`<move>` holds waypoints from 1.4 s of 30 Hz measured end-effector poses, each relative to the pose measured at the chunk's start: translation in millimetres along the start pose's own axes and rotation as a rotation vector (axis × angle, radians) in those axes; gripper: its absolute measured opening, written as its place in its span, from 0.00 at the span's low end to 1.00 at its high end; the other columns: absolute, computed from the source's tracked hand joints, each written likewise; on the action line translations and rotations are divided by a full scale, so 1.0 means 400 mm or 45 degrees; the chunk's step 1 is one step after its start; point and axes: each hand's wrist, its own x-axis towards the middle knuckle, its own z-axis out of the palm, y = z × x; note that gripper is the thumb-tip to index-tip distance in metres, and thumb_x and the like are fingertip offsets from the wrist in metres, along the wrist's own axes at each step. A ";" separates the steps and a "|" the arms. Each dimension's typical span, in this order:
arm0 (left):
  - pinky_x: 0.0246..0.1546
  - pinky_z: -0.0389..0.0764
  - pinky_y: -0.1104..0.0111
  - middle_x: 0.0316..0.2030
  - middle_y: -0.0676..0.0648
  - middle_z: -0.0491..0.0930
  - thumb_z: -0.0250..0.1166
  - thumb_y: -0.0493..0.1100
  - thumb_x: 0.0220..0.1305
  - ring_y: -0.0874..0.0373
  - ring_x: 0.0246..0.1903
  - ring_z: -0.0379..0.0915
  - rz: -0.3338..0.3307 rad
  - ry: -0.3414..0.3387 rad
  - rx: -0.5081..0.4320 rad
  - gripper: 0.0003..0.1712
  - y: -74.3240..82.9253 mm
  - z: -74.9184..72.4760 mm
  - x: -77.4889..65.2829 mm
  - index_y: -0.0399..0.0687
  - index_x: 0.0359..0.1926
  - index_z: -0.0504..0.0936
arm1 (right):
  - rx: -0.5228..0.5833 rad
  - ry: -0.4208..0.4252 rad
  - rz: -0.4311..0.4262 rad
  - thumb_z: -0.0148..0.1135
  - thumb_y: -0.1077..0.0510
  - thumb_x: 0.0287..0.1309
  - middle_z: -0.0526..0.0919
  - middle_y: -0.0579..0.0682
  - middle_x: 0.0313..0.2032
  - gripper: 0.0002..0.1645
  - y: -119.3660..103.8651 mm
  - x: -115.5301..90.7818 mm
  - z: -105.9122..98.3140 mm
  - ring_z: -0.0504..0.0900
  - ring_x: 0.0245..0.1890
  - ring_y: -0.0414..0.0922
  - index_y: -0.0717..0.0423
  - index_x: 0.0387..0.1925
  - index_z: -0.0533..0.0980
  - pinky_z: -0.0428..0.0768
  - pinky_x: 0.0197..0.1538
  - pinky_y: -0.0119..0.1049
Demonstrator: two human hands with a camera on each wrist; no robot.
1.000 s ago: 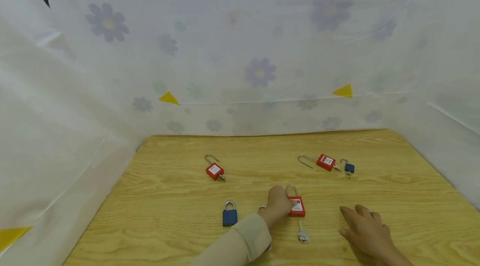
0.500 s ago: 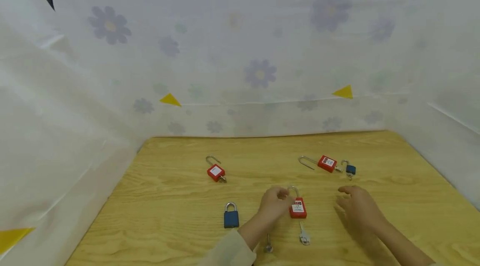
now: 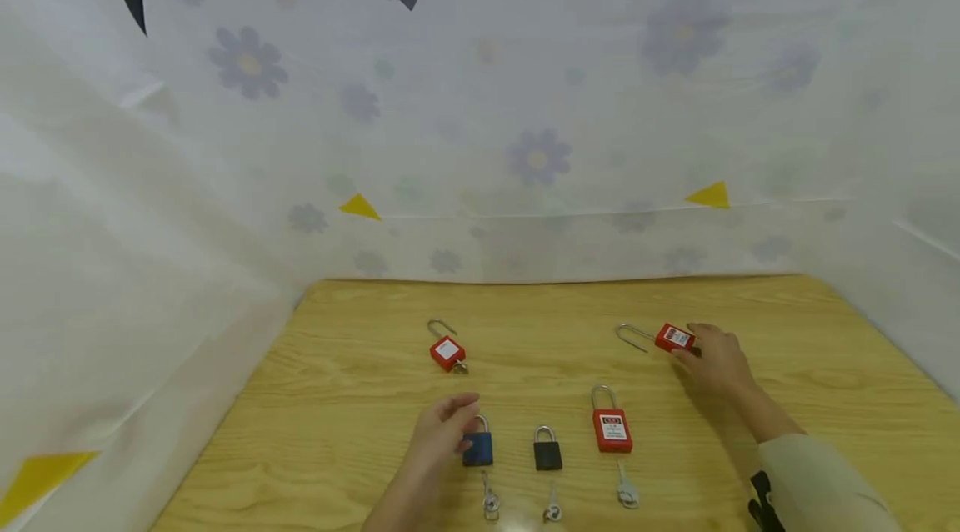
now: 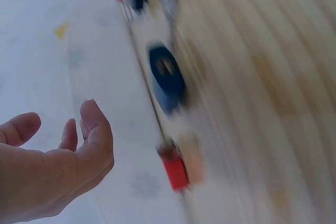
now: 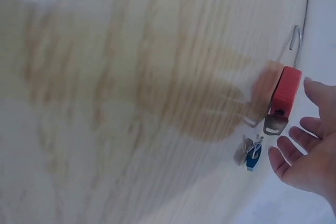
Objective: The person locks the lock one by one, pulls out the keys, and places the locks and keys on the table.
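Observation:
My right hand (image 3: pixel 722 361) is at the back right, fingers spread beside a red padlock (image 3: pixel 674 338) with its shackle open. In the right wrist view, that hand's fingers are bent loosely beside the padlock's red body (image 5: pixel 286 92), and contact cannot be told. A small blue padlock (image 5: pixel 254 157) with a key lies near the fingertips; the hand hides it in the head view. My left hand (image 3: pixel 437 436) hovers with loose fingers by a blue padlock (image 3: pixel 477 450) whose shackle is closed. The left wrist view is blurred and shows nothing between those fingers.
A black padlock (image 3: pixel 547 455) and a red padlock (image 3: pixel 612 430) continue the front row. Keys (image 3: pixel 491 502), a second key set (image 3: pixel 552 510) and a third key set (image 3: pixel 627 494) lie before them. Another open red padlock (image 3: pixel 447 353) rests back left. White cloth (image 3: pixel 465 182) bounds the table.
My left hand has left the front red padlock and moved left to the blue one. The right hand has moved forward to the back-right red padlock. The head view has shifted slightly.

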 end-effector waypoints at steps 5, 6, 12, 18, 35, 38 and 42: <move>0.37 0.76 0.67 0.53 0.34 0.71 0.52 0.43 0.67 0.51 0.43 0.73 -0.101 0.144 0.014 0.24 -0.023 -0.085 0.029 0.32 0.59 0.67 | -0.055 -0.056 0.046 0.59 0.58 0.56 0.71 0.78 0.48 0.32 0.004 0.010 0.011 0.70 0.40 0.68 0.80 0.54 0.64 0.73 0.35 0.58; 0.37 0.76 0.67 0.53 0.34 0.71 0.52 0.43 0.67 0.51 0.43 0.73 -0.125 0.168 0.031 0.25 -0.029 -0.096 0.033 0.31 0.59 0.67 | -0.070 -0.055 0.053 0.59 0.59 0.56 0.71 0.78 0.47 0.31 0.003 0.011 0.013 0.70 0.40 0.68 0.80 0.54 0.64 0.73 0.35 0.57; 0.47 0.74 0.54 0.51 0.31 0.73 0.52 0.43 0.66 0.40 0.49 0.70 -0.168 0.196 0.255 0.24 -0.057 -0.123 0.052 0.28 0.56 0.69 | -0.128 -0.023 0.042 0.60 0.60 0.54 0.73 0.77 0.38 0.28 -0.008 0.015 0.024 0.72 0.35 0.66 0.82 0.47 0.69 0.72 0.36 0.55; 0.45 0.74 0.52 0.44 0.31 0.76 0.55 0.40 0.62 0.40 0.46 0.72 -0.083 0.143 0.455 0.20 -0.066 -0.118 0.055 0.24 0.47 0.74 | -0.017 -0.061 0.080 0.63 0.59 0.51 0.77 0.70 0.31 0.25 -0.015 0.011 0.024 0.75 0.31 0.58 0.82 0.40 0.71 0.73 0.35 0.49; 0.37 0.72 0.42 0.42 0.34 0.73 0.58 0.35 0.54 0.35 0.44 0.68 0.018 0.203 0.984 0.14 -0.046 -0.064 0.073 0.32 0.42 0.78 | 0.149 0.017 0.253 0.65 0.59 0.48 0.74 0.70 0.31 0.21 -0.056 -0.027 0.022 0.74 0.26 0.52 0.78 0.33 0.73 0.73 0.26 0.39; 0.36 0.75 0.48 0.44 0.34 0.77 0.58 0.38 0.56 0.38 0.43 0.73 0.058 0.273 0.912 0.16 -0.033 -0.048 0.075 0.33 0.44 0.79 | 0.194 0.044 0.234 0.65 0.59 0.49 0.77 0.72 0.34 0.24 -0.079 -0.038 0.017 0.77 0.29 0.53 0.80 0.38 0.73 0.75 0.27 0.40; 0.34 0.78 0.55 0.45 0.33 0.78 0.59 0.37 0.57 0.44 0.40 0.76 0.285 0.271 0.723 0.17 -0.005 0.000 0.061 0.31 0.46 0.78 | 0.279 0.034 0.231 0.66 0.58 0.50 0.78 0.72 0.38 0.29 -0.131 -0.061 -0.002 0.79 0.33 0.54 0.79 0.45 0.71 0.77 0.29 0.40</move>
